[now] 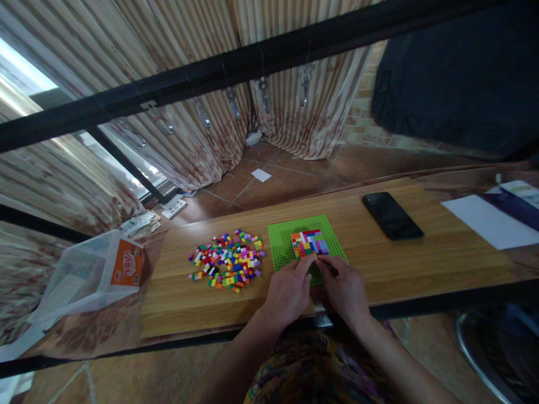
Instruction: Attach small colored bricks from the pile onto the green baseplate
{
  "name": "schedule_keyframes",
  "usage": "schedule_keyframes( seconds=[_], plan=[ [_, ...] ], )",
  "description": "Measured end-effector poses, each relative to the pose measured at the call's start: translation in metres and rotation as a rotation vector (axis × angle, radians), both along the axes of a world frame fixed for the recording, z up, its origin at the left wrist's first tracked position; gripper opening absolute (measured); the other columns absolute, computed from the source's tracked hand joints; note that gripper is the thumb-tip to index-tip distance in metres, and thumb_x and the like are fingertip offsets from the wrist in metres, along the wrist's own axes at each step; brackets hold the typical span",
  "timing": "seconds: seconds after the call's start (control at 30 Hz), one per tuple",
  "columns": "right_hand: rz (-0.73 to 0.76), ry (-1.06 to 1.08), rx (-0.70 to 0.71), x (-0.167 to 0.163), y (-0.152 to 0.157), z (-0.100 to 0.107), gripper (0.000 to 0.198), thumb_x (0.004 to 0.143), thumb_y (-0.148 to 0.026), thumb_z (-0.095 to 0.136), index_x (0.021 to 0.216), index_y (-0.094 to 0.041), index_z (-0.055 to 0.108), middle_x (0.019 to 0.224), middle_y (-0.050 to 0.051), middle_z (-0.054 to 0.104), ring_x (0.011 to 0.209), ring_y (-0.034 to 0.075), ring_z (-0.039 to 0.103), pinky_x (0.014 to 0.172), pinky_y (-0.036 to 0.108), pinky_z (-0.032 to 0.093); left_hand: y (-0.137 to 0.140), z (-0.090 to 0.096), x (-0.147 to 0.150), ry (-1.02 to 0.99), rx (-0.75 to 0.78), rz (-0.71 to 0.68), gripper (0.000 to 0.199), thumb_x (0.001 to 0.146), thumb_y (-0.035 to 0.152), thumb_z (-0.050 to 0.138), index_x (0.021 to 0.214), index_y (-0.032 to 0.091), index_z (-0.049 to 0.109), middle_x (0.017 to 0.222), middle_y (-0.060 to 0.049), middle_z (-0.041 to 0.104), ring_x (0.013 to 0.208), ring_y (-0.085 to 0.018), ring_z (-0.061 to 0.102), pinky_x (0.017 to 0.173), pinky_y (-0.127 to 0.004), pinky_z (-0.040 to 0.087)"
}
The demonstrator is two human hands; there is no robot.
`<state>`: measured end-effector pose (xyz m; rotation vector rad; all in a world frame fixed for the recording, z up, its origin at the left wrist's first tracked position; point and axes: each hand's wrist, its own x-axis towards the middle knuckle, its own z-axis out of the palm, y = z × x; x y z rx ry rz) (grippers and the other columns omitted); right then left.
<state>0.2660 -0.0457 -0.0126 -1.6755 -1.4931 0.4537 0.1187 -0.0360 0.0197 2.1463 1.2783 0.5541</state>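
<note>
1. Both hands are low in the middle of the frame, side by side at the near edge of the green baseplate (310, 240).
2. The left hand (288, 292) rests on the plate's near left part. Its fingers are curled down, and I cannot tell if they pinch a brick.
3. The right hand (346, 289) has its fingertips close together, right at the bottom edge of the patch of colored bricks (310, 243) – it looks like a narrow pinch, but any brick in it is hidden.
4. The patch sits in the middle of the plate. It is a flat block of many colors, and much green shows around it.
5. I think the step in hand is pressing one more brick onto the near row of the patch.
6. To the left, in the middle of the frame, lies the loose brick pile (227, 260) on the wooden table (442, 252) – near the plate but apart from it.
7. The next move likely calls for a reach left to the pile, a small careful pinch on one brick, then lining it up before pushing down.
8. A black phone (392, 215) lies to the right, well apart from the hands.
</note>
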Motion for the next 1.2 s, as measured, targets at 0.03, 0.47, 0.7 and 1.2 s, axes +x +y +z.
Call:
schedule_keyframes(
  seconds=[0.03,0.47,0.7,1.2],
  plan=[
    [0.001,-0.004,0.0,0.0,0.0,0.0,0.035,0.091,-0.042,0.044,0.093,-0.019,0.07,0.092,0.01,0.072,0.082,0.024,0.066,0.074,0.037,0.05,0.001,0.0,0.002,0.042,0.016,-0.016,0.049,0.087,0.015,0.044,0.135,0.026,0.047,0.116,-0.008,0.064,0.096,-0.022,0.062,0.086,-0.037,0.051],
    [0.038,-0.025,-0.021,0.007,-0.003,-0.007,0.034,0.091,-0.041,0.044,0.095,-0.02,0.07,0.096,0.011,0.072,0.083,0.025,0.067,0.074,0.038,0.051,-0.006,0.002,0.021,0.488,0.156,-0.064,0.053,0.09,0.015,0.041,0.143,0.013,0.035,0.096,-0.015,0.065,0.087,-0.026,0.064,0.072,-0.035,0.051],
    [0.01,-0.023,-0.082,0.007,-0.006,-0.008,0.04,0.088,-0.047,0.044,0.098,-0.019,0.071,0.098,0.012,0.072,0.085,0.026,0.068,0.074,0.037,0.051,-0.01,-0.008,0.024,0.512,0.223,-0.054,0.052,0.093,0.017,0.039,0.143,0.008,0.03,0.088,-0.014,0.066,0.081,-0.026,0.065,0.066,-0.034,0.049],
    [-0.045,-0.052,-0.157,0.018,-0.019,-0.011,0.044,0.081,-0.053,0.048,0.098,-0.02,0.071,0.099,0.011,0.074,0.085,0.03,0.07,0.074,0.042,0.053,-0.018,0.001,0.003,0.415,0.099,-0.012,0.071,0.084,0.022,0.05,0.147,0.018,0.02,0.097,-0.009,0.068,0.082,-0.025,0.066,0.069,-0.034,0.053]
  ],
)
